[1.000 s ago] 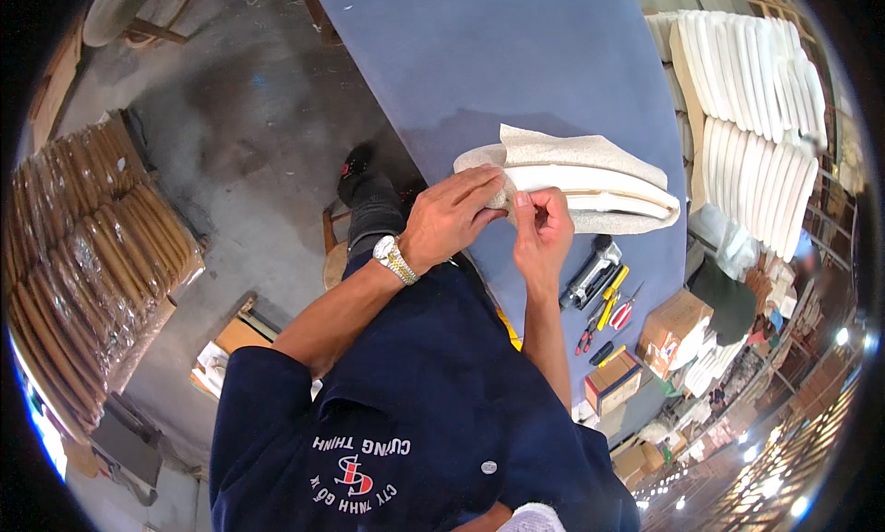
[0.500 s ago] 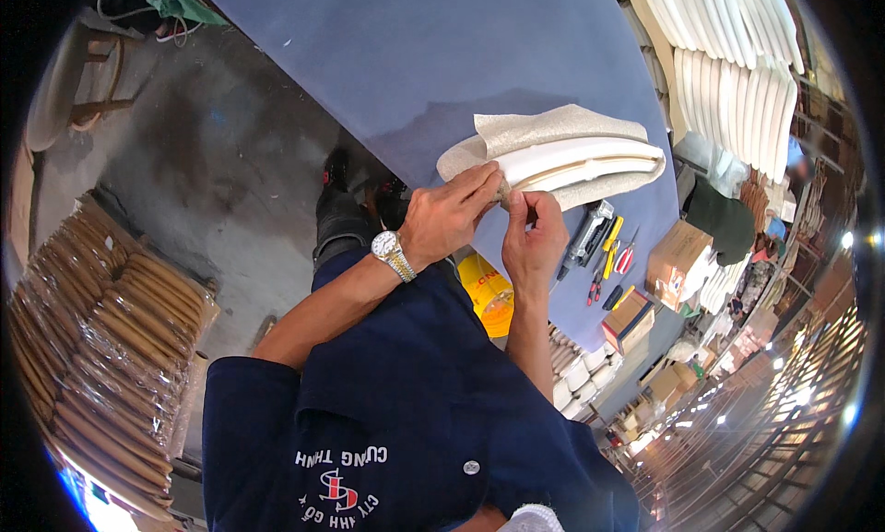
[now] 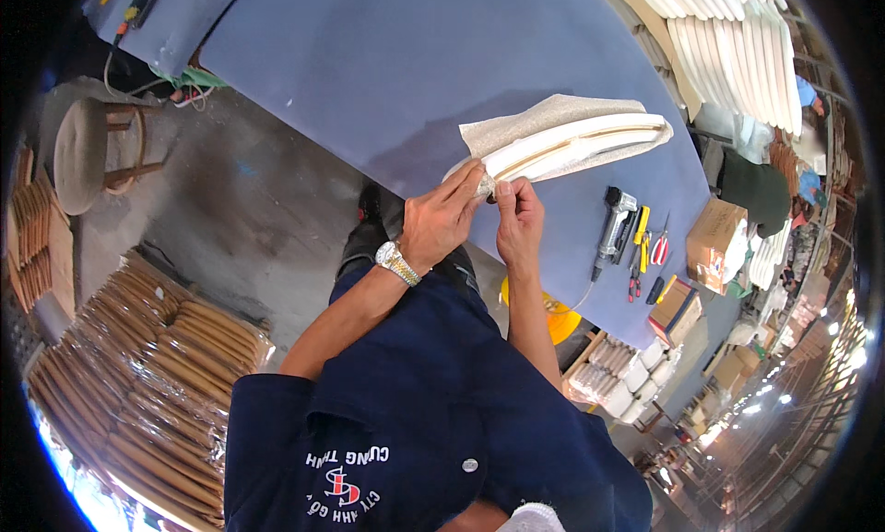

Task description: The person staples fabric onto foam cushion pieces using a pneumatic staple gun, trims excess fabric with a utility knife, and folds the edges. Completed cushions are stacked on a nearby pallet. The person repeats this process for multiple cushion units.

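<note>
A curved, white padded piece (image 3: pixel 590 145), shaped like a chair backrest, lies on the blue-grey table with beige fabric (image 3: pixel 530 124) around it. The fabric's far edge stands loose, and a tan strip runs along the pad's inner side. At the left end, my left hand (image 3: pixel 444 220), wearing a watch on its wrist, has its fingers closed on the fabric and pad end. My right hand (image 3: pixel 518 223) pinches the fabric's folded corner (image 3: pixel 487 189) between thumb and fingers, right beside the left fingertips. Part of that corner is hidden by my fingers.
Right of my hands lie a staple gun (image 3: pixel 616 226), a yellow-handled tool (image 3: pixel 643 242) and red-handled pliers (image 3: pixel 660 248). A cardboard box (image 3: pixel 714 242) and a small box (image 3: pixel 678 313) stand near the table's right edge. A yellow bucket (image 3: pixel 556 320) is below; a stool (image 3: pixel 83 145) stands left.
The view has shifted, showing more floor at left. The padded piece lies at a steeper slant, its right end higher. Both hands stay at its left end, still gripping the fabric.
</note>
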The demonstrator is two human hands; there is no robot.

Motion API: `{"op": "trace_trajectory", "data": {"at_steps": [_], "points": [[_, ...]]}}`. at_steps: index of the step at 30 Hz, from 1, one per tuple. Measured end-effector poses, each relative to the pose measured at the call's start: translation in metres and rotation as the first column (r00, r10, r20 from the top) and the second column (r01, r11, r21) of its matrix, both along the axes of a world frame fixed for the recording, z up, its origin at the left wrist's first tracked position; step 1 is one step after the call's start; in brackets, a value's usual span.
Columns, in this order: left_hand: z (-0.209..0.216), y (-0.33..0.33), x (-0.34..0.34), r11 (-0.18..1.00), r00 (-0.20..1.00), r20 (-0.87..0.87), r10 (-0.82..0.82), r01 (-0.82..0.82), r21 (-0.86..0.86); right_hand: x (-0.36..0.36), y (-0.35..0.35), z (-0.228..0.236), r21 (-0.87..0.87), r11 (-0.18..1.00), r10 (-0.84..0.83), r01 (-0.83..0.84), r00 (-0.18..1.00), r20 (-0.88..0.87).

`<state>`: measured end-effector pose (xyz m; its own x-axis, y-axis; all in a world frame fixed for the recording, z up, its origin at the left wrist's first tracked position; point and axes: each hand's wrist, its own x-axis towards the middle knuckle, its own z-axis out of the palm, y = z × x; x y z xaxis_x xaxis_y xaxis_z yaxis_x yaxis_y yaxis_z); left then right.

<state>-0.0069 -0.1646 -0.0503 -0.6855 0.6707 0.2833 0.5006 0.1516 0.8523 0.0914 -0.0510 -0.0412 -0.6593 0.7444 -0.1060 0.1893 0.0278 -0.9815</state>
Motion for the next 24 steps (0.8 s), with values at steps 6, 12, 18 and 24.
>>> {"op": "trace_trajectory", "data": {"at_steps": [6, 12, 18, 24], "points": [[-0.010, 0.006, 0.000, 0.999, 0.944, 0.329, -0.028, 0.014, 0.044, -0.007, 0.005, -0.015, -0.044, 0.999, -0.013, 0.010, 0.998, -0.066], [-0.007, 0.020, 0.009, 1.000, 0.830, 0.558, -0.004, 0.018, -0.019, 0.005, 0.004, -0.034, 0.013, 1.000, -0.014, 0.015, 0.999, -0.048], [-0.018, 0.021, 0.014, 0.999, 0.827, 0.560, -0.050, 0.037, 0.035, 0.007, 0.000, -0.025, -0.048, 0.998, 0.030, -0.031, 0.999, -0.023], [-0.031, 0.015, 0.014, 0.997, 0.836, 0.544, -0.073, 0.063, 0.038, 0.015, 0.006, -0.054, 0.073, 0.990, 0.125, -0.122, 0.991, -0.047]]}}
